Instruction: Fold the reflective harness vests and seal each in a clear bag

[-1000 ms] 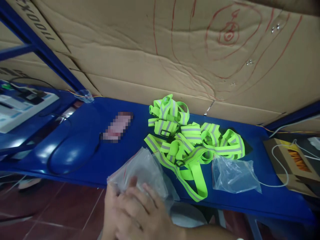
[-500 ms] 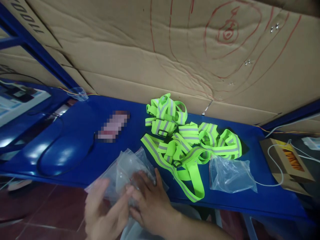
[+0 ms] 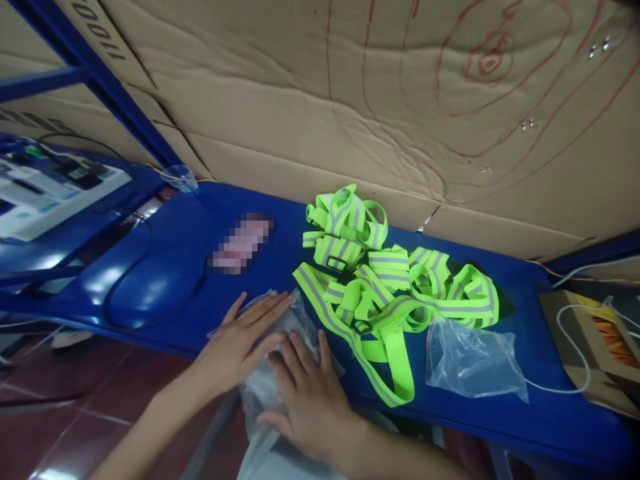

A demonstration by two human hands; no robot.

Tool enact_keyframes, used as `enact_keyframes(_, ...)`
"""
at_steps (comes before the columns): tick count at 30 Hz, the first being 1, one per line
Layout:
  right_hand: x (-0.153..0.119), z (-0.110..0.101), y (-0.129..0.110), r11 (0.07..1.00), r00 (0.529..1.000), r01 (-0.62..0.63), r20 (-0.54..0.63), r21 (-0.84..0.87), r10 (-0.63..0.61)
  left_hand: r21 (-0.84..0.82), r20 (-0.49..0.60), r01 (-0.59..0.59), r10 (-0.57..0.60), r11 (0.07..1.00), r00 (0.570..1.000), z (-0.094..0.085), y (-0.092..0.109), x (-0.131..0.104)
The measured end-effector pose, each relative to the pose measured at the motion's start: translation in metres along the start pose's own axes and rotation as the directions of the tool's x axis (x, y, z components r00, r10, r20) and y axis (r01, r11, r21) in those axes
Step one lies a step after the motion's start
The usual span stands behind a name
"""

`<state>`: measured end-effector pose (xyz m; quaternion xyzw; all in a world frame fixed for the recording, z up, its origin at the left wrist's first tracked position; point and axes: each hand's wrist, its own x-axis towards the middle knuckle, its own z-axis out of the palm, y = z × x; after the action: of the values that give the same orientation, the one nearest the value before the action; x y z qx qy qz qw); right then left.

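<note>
Under both palms at the front edge of the blue table lie clear plastic bags (image 3: 267, 383), partly hidden by the hands. My left hand (image 3: 245, 337) rests flat on their upper left part, fingers stretched together toward the upper right. My right hand (image 3: 307, 383) presses on the bags just to the right, its fingers spread and pointing away from me. Neither hand is closed round anything. Beyond the right hand sits a tangled pile of neon-yellow reflective straps (image 3: 380, 287), one loop hanging toward the front edge.
Another clear plastic bag (image 3: 473, 360) lies right of the straps. An open cardboard box (image 3: 570, 340) with a white cable stands at the right end. A pixelated pink item (image 3: 243, 243) and a black cable (image 3: 107, 300) are on the left. Cardboard (image 3: 260, 100) walls the back.
My left hand has come down from above the bags and moved up and right to lie flat on them. My right hand stays on the bags. The view has shifted left.
</note>
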<state>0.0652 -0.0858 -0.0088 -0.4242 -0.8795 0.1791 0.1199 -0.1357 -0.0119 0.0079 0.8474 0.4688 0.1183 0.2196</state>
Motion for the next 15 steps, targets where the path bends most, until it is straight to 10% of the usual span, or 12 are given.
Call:
enact_keyframes(7, -0.005, 0.006, 0.004, 0.987, 0.996, 0.088, -0.015, -0.136, -0.091, 0.037, 0.041, -0.025, 0.023, 0.999, 0.999, 0.013, -0.029, 0.005)
enact_keyframes(11, -0.012, 0.011, 0.007, 0.978, 0.983, 0.105, -0.131, -0.179, -0.129, -0.303, -0.011, 0.069, -0.076, 0.951, 0.997, 0.004, -0.018, -0.003)
enact_keyframes(15, -0.028, -0.016, 0.015, 0.991, 0.963, 0.131, -0.237, -0.001, -0.128, -0.949, -0.072, 0.090, -0.485, 0.301, 0.871, -0.020, 0.005, -0.008)
